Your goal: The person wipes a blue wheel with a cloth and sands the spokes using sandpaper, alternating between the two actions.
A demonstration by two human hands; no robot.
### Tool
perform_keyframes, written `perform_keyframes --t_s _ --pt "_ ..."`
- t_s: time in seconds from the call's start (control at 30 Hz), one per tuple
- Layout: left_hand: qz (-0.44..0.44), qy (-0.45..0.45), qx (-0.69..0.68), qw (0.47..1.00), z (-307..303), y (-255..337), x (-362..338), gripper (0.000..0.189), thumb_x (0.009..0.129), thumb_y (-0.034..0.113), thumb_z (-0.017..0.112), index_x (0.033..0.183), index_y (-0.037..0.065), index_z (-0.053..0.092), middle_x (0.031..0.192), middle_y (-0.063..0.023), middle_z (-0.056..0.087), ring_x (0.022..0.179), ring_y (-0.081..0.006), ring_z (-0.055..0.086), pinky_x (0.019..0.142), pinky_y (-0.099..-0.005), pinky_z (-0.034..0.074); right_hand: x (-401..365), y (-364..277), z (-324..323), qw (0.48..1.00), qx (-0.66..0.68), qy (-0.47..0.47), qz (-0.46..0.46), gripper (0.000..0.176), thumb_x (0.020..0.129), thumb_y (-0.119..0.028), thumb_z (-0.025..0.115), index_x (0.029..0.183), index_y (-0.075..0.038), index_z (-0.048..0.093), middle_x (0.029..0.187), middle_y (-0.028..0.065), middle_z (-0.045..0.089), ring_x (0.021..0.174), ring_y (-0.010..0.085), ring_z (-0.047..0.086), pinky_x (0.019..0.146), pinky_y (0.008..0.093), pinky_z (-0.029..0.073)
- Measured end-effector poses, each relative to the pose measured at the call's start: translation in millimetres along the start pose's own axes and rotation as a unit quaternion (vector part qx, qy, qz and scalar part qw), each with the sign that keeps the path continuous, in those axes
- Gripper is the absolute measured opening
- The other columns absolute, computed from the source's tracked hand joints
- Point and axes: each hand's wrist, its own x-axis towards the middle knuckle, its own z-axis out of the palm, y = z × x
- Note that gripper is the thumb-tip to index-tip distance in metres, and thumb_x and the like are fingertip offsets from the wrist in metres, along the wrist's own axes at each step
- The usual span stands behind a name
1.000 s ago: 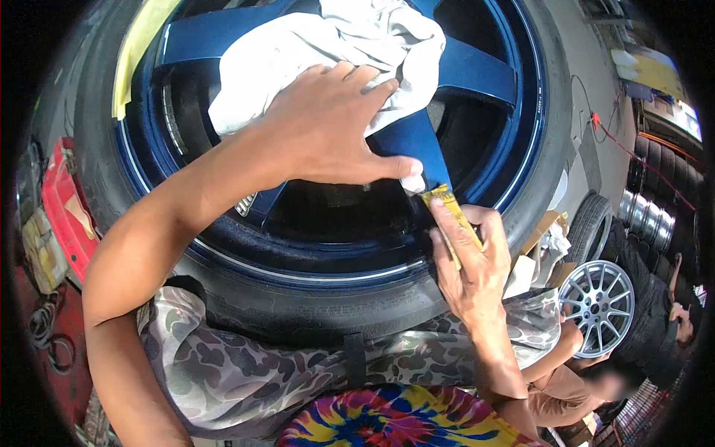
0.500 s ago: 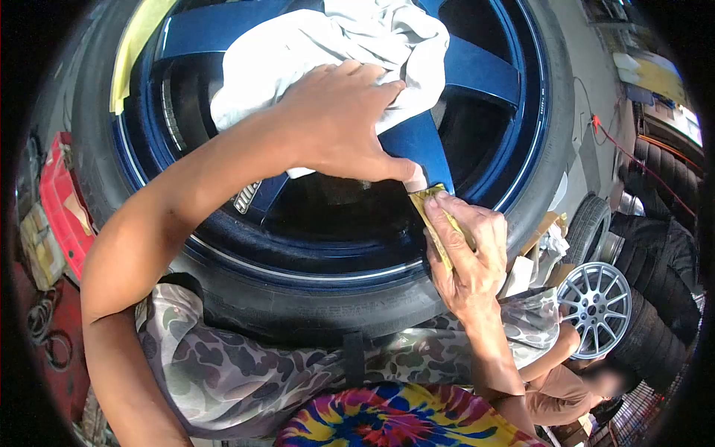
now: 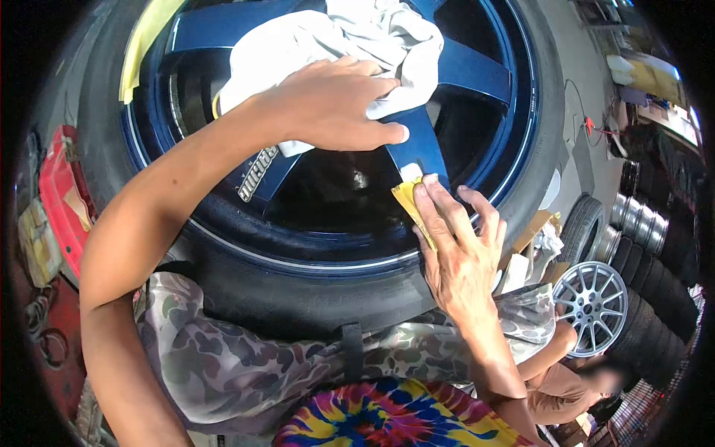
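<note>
A blue spoked wheel rim sits inside a black tire in front of my lap. My left hand lies across a bunched white cloth over the rim's centre, its thumb stretched out above a blue spoke. My right hand presses a folded piece of yellow sandpaper against that spoke near its outer end, fingers laid over the paper. Just beyond the paper's upper edge, a small whitish patch shows on the spoke.
Yellow masking tape covers part of the rim's upper left edge. A red case lies at left. On the right stand a silver wheel, a tire and stacked tires. Another person sits at lower right.
My left thumb has lifted from beside the whitish patch, leaving it uncovered. My right fingers have straightened from a pinch and lie flatter on the sandpaper. The view has shifted slightly.
</note>
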Motion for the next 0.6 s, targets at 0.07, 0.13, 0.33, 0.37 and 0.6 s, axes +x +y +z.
perform_keyframes --t_s 0.07,0.13,0.33,0.37,0.6 --pt "0.006 -0.004 0.001 1.0 3 5 4 0.069 0.101 0.053 0.066 0.148 0.003 0.061 0.135 -0.0246 0.065 0.129 -0.0407 0.062 0.112 -0.0494 0.047 0 1 -4 1.0 -0.02 -0.005 -0.003 0.059 0.088 -0.014 0.081 0.145 -0.015 0.068 0.15 0.0004 0.063 0.133 0.0311 0.053 0.104 0.0451 0.042" --pt "0.022 -0.034 0.001 0.999 -3 2 7 0.063 0.103 0.048 0.063 0.146 0.002 0.062 0.132 -0.0243 0.066 0.126 -0.04 0.063 0.109 -0.0484 0.048 18 3 4 1.0 -0.013 0.016 -0.005 0.059 0.089 -0.013 0.081 0.146 -0.015 0.068 0.151 0.0 0.062 0.133 0.0319 0.053 0.105 0.0454 0.042" --pt "0.038 0.003 -0.005 0.999 2 1 7 0.061 0.104 0.047 0.061 0.144 0.001 0.063 0.129 -0.0251 0.067 0.122 -0.0404 0.066 0.106 -0.0488 0.05 -5 8 3 1.0 -0.001 -0.008 -0.013 0.055 0.092 -0.014 0.078 0.147 -0.015 0.067 0.153 0.0007 0.062 0.145 0.0334 0.049 0.108 0.0472 0.041" --pt "0.042 0.001 -0.006 0.999 4 2 8 0.061 0.104 0.047 0.061 0.144 0.001 0.063 0.129 -0.0251 0.067 0.122 -0.0404 0.066 0.106 -0.0488 0.05 0 6 1 1.0 -0.011 -0.004 -0.011 0.055 0.093 -0.014 0.077 0.147 -0.016 0.067 0.153 0.0007 0.062 0.147 0.0336 0.047 0.108 0.0472 0.041" --pt "0.021 0.005 0.017 1.0 -1 6 7 0.066 0.105 0.051 0.058 0.147 0.001 0.062 0.133 -0.0258 0.067 0.127 -0.0417 0.065 0.11 -0.0493 0.049 0 2 3 1.0 -0.011 0.001 0.003 0.057 0.093 -0.014 0.076 0.149 -0.015 0.065 0.155 0.0024 0.061 0.151 0.0334 0.046 0.111 0.0473 0.04"
